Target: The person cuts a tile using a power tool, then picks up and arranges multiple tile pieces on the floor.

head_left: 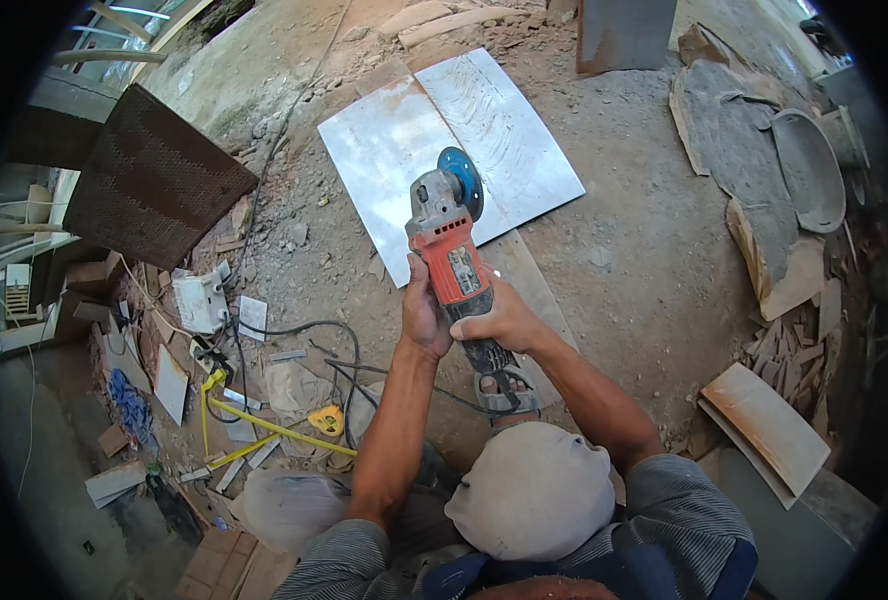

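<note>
Both my hands are wrapped round an angle grinder (454, 260) with a red body, a grey metal head and a blue disc (462, 182). My left hand (425, 312) grips the left side of its body, while my right hand (504, 318) closes over the rear part from the right. Under the disc lies a pale glossy tile (379, 130) on the ground, with a dark line running across it. Right of that line the tile surface (504, 130) carries curved dusty streaks. Whether the disc touches the tile I cannot tell. A black cord (464, 402) trails from the grinder's rear.
A brown textured panel (159, 180) leans at the left. Below it are a white electrical box (202, 302), a yellow tape measure (327, 420) and tile scraps. At right lie stacked tiles (769, 430) and an oval basin (809, 170). My sandalled foot (509, 390) is near the grinder's rear.
</note>
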`<state>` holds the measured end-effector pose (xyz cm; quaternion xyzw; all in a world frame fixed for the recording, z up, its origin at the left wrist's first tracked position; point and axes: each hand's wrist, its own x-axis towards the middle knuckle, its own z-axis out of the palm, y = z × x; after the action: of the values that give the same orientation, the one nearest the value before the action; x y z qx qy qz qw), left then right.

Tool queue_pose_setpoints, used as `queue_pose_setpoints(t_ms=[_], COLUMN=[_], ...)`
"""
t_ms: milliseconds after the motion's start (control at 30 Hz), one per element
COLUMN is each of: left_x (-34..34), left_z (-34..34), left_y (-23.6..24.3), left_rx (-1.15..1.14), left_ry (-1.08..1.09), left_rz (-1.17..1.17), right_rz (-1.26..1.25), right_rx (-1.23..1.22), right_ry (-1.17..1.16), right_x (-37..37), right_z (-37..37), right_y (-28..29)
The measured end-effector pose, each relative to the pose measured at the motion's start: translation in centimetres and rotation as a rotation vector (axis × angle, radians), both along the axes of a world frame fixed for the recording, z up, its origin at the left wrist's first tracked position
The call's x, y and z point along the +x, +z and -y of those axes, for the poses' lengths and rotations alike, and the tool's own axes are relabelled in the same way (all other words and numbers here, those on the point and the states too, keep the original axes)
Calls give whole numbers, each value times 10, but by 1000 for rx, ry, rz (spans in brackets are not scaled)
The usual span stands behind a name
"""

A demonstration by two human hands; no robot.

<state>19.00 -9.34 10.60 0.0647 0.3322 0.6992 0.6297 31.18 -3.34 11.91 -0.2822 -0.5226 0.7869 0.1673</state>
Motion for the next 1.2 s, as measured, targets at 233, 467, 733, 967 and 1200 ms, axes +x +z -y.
queue_pose_setpoints(t_ms=[233,467,733,967,1200], left_x=[13,3,9,8,-5], left_z=[-9,-6,-13,-12,-34], left_y=[16,8,9,-15,-21], left_rx=[-167,-193,-198,-222,-253], left_ry=[109,31,4,4,-115], left_rz=[-131,73,45,95,104], right_rz=[32,-35,38,98,158], right_rx=[-69,-114,-147,-42,-60], right_ry=[-7,-41,-15,-1,-32], right_x=[5,12,11,8,11], right_z=[2,3,1,1,-19], right_y=[3,-4,2,-7,-16])
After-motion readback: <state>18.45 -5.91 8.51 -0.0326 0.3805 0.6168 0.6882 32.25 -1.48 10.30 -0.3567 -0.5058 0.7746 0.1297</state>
